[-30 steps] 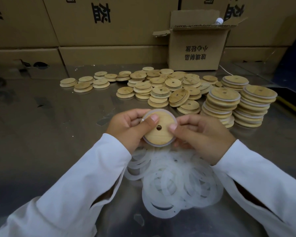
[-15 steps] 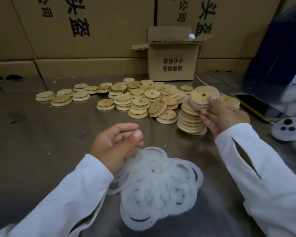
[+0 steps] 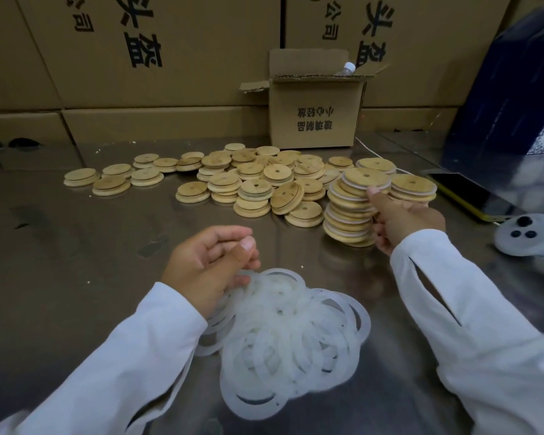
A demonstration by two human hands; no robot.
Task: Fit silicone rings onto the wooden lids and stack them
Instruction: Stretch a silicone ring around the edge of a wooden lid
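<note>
Stacking step, by the look of it: capping the finished stack (image 3: 350, 211), at two o'clock from the ring heap, with a ringed lid (image 3: 366, 179). Steadied by the right hand (image 3: 402, 218), thumb on the top lid's rim, fingers curled against the stack's side. Lids offset, none too square.

Hovering at the heap's ten o'clock edge, over the silicone rings (image 3: 292, 340), the left hand (image 3: 211, 265): loosely curled, thumb laid on forefinger, fingertips at the rings. Cannot tell whether a ring is pinched beneath.

Next, probably: letting go without nudging the uneven stack, reaching toward eleven o'clock for a bare lid from the loose wooden lids (image 3: 255, 183), then peeling a single ring off the clinging heap.

Counted: three ringed stacks, the held one roughly a dozen lids, plus two shorter ringed stacks (image 3: 413, 187) at one o'clock behind it. Bare lids several dozen, too overlapped to number. Rings perhaps two dozen, likewise.

At twelve o'clock one small open carton (image 3: 316, 120), one bottle cap (image 3: 348, 68) showing inside. At three o'clock one phone (image 3: 465, 191) and one white device (image 3: 528, 235) with three dark dots, all on the steel counter (image 3: 76, 246).
</note>
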